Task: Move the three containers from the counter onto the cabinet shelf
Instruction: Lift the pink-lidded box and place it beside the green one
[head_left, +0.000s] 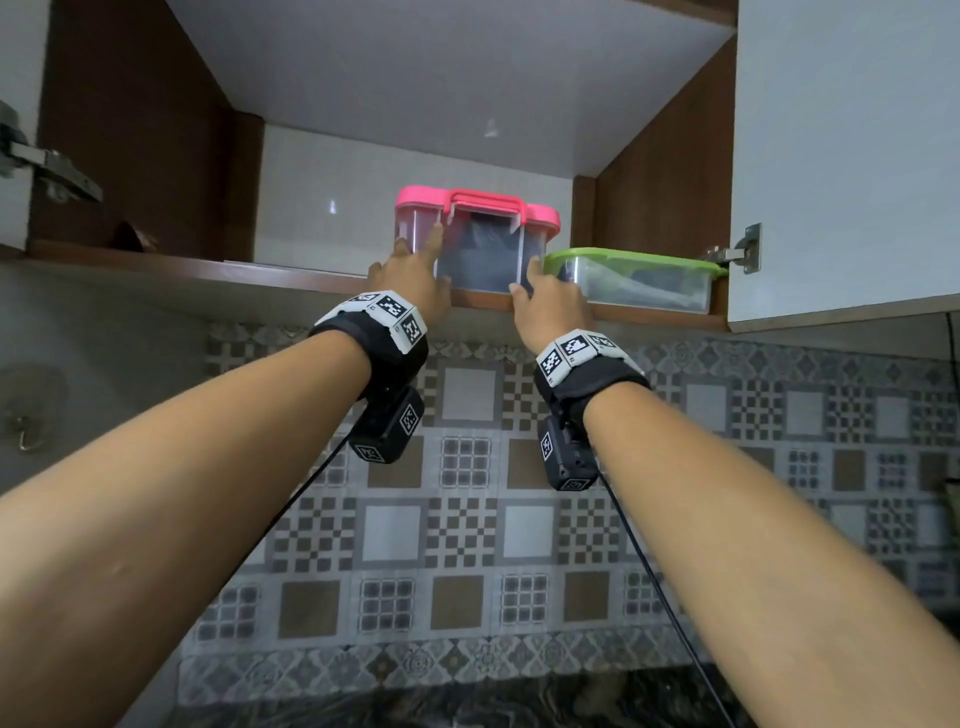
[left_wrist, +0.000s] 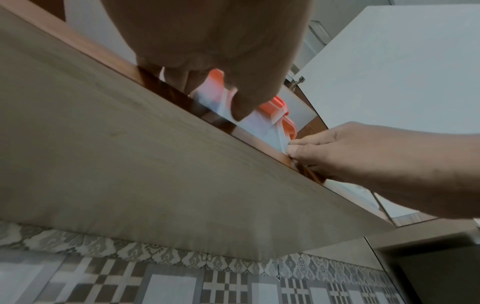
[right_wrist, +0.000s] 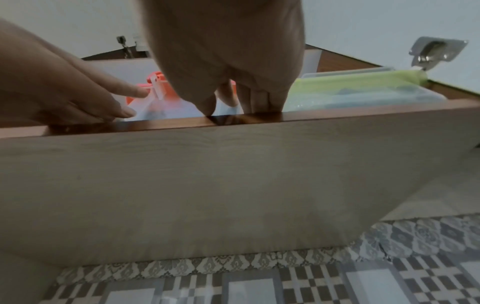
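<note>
hands flank pink-lidded container (head_left: 478, 244) on shelf (head_left: 291, 271); left hand (head_left: 410, 280), right hand (head_left: 545, 306), straight fingers pressing sides.

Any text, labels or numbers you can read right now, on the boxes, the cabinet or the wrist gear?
No readable words or numbers in any view.
Wrist bands: black-and-white square marker patterns only, no letters.
Pink-lidded container: no label visible.
Green-lidded container: no label visible.

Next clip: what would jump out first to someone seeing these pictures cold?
The pink-lidded container stands at the front edge of the cabinet shelf, with the left hand and right hand pressed against its clear front. Just right of it sits a low green-lidded container, near the door hinge.
</note>
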